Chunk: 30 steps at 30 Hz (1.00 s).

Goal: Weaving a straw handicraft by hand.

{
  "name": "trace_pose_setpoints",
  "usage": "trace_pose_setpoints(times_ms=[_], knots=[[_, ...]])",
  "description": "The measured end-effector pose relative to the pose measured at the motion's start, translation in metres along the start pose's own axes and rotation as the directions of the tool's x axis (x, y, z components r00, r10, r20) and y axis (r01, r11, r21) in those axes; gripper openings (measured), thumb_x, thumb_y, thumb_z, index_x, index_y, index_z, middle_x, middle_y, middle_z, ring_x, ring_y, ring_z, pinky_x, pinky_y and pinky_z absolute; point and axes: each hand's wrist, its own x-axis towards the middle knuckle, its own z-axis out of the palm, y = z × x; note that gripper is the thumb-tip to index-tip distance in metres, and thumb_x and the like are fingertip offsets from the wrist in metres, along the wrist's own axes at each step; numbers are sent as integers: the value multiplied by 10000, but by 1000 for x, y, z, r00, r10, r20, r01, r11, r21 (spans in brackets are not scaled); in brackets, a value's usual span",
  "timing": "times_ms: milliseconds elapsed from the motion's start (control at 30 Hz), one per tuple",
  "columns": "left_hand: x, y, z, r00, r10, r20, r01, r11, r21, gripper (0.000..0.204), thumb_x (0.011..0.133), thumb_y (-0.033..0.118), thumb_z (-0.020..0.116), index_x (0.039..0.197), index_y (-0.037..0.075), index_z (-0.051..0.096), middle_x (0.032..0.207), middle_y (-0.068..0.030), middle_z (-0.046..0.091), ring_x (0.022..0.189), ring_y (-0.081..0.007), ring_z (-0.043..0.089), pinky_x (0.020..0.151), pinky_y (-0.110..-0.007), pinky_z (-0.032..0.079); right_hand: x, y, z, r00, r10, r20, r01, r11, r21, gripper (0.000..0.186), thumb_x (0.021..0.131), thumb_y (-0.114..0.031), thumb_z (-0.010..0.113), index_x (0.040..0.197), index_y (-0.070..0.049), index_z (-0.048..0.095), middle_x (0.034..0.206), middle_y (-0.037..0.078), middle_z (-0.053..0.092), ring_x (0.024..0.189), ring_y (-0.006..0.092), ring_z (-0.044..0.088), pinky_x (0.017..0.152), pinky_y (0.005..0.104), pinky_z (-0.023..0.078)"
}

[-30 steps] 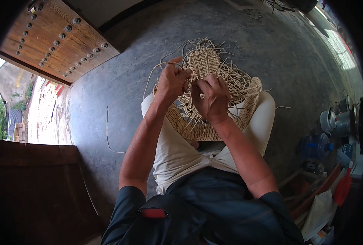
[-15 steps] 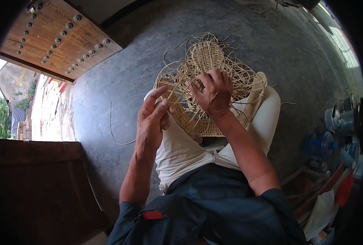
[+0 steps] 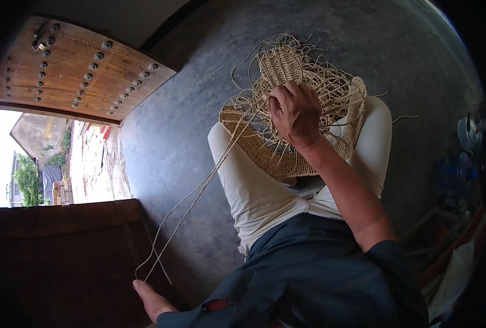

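A half-woven straw-coloured piece (image 3: 277, 164) rests across my lap, with a curved woven band and an oval woven panel (image 3: 281, 64) at its far side. Loose cords (image 3: 337, 76) tangle over its middle. My right hand (image 3: 297, 112) is closed over the weave near the centre, thumb and forefinger pinched together at the cords. Out at the lower left, my left hand (image 3: 149, 298) grips two long strands of cord (image 3: 203, 187) that run taut up to the piece; its fingers are mostly hidden.
A studded wooden door (image 3: 79, 71) stands at the upper left, beside a bright opening. A dark brown panel (image 3: 62, 257) lies near my left hand. On the right are a blue water jug (image 3: 455, 170), a metal pot (image 3: 469, 133) and a whitish sack (image 3: 455, 276). The floor (image 3: 166, 131) is grey.
My left hand has swung from beside the weave down to the lower left, drawing the strands out long. My right hand stays at the weave. The whole view has shifted slightly.
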Motion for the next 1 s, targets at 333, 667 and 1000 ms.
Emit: trace_pose_setpoints(times_ms=[333, 667, 1000], knots=[[238, -160, -275, 211, -784, 584, -265, -621, -738, 192, 1090, 126, 634, 1208, -7, 705, 1116, -111, 762, 947, -250, 722, 854, -396, 581, 7, 18, -18, 998, 50, 44, -50, 999, 15, 140, 910, -161, 806, 927, -151, 668, 869, 18, 688, 808, 264, 709, 734, 420, 559], [320, -354, -662, 250, -960, -122, -796, -132, -591, 224, 1003, 91, 699, 1216, 38, 654, 1120, -188, 699, 1024, -399, 696, 869, -488, 569, 22, 18, -21, 971, 103, 215, -108, 994, 12, 117, 971, -160, 755, 1017, -130, 652, 908, 94, 755, 793, 346, 747, 675, 460, 565], [348, -378, -666, 344, -934, -99, -764, -218, -607, 206, 1004, 215, 706, 1094, 44, 636, 1056, -155, 709, 1017, -368, 727, 817, -490, 586, 25, 31, -24, 957, 58, 286, -72, 997, 35, 95, 1036, -190, 725, 1078, -137, 659, 950, 122, 765, 819, 387, 747, 685, 484, 553]])
